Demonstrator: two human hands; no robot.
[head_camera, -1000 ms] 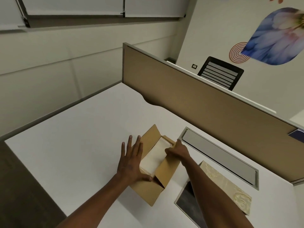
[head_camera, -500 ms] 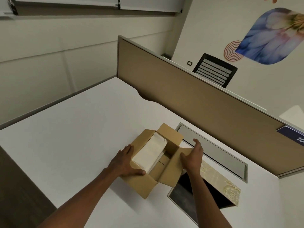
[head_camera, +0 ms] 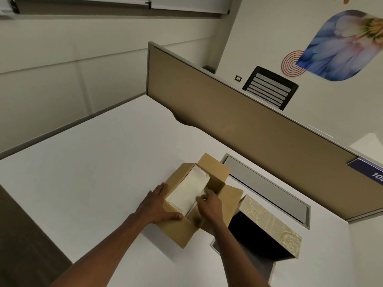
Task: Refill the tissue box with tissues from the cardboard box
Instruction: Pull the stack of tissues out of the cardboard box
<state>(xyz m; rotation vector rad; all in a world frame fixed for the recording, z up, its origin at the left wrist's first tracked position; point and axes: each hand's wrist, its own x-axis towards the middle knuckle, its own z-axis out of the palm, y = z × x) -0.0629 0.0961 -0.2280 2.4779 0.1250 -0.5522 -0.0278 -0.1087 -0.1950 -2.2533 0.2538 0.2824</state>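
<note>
A brown cardboard box (head_camera: 182, 233) sits open on the white desk, its flaps folded out. A white stack of tissues (head_camera: 187, 192) lies inside it. My left hand (head_camera: 157, 206) presses flat against the box's left side, thumb along the near wall. My right hand (head_camera: 209, 206) reaches into the box, fingers curled at the right edge of the tissue stack; whether it grips the stack I cannot tell. To the right stands the tissue box (head_camera: 269, 222), cream with gold ornament, its dark inside open toward me.
A grey cable tray lid (head_camera: 265, 189) is set into the desk behind the boxes. A tan partition (head_camera: 248, 129) runs along the desk's far edge, with a black chair back (head_camera: 269, 88) beyond it. White desk (head_camera: 93, 172) spreads out to the left.
My right hand left the right flap and went down into the cardboard box to the tissue stack. My left hand stayed on the box's left side. The box is fully open.
</note>
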